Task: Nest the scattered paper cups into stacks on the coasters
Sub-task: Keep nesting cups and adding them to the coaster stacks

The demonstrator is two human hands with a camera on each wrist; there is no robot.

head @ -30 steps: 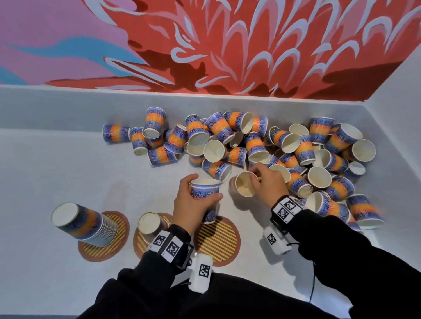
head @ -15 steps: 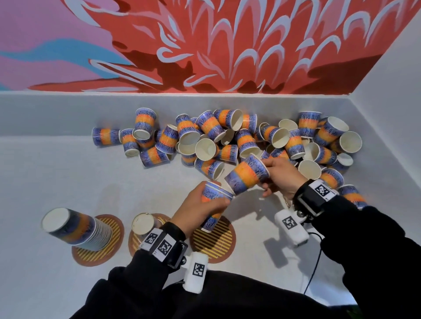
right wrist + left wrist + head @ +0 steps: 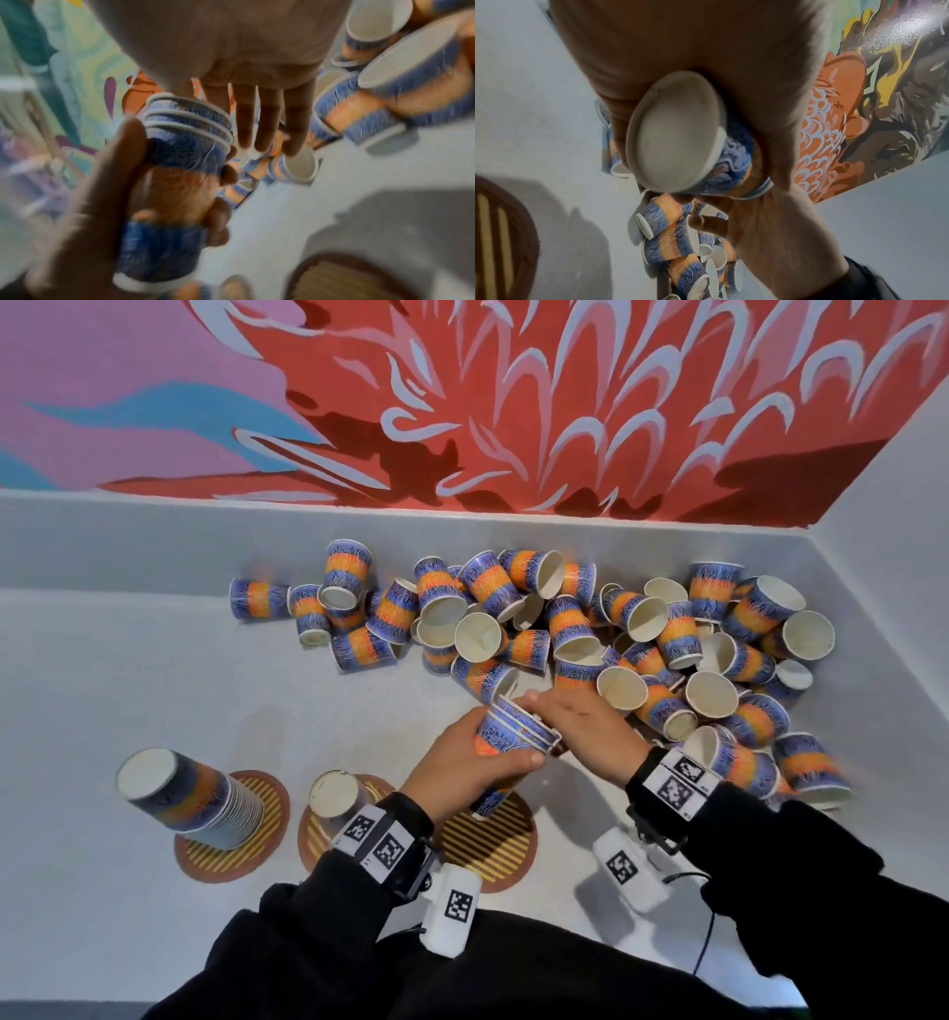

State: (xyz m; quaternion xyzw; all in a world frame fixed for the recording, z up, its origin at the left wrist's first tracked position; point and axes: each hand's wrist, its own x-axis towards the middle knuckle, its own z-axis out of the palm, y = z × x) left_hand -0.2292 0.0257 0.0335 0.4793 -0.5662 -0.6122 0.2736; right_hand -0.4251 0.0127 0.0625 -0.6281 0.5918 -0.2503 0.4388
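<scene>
My left hand (image 3: 477,757) grips a short nested stack of blue-and-orange paper cups (image 3: 513,737), tilted with its mouth to the upper right, above the right-hand coaster (image 3: 493,850). My right hand (image 3: 580,726) lies with straight fingers across the stack's mouth. The right wrist view shows three rims on the stack (image 3: 180,152) and the straight fingers (image 3: 257,113) past them. In the left wrist view the stack's white base (image 3: 675,138) faces the camera. A tall upside-down stack (image 3: 190,793) stands on the left coaster (image 3: 267,814), and a shorter one (image 3: 336,796) on the middle coaster (image 3: 308,834).
Several loose cups (image 3: 565,629) lie in a heap from the middle to the back right corner of the white table. A low white wall (image 3: 154,541) runs along the back and the right side. Bare table surface stretches at the left.
My right hand lifted a cup from the heap and pushed it into the cup in my left hand, which tilted to the right. The right fingers are now straight.
</scene>
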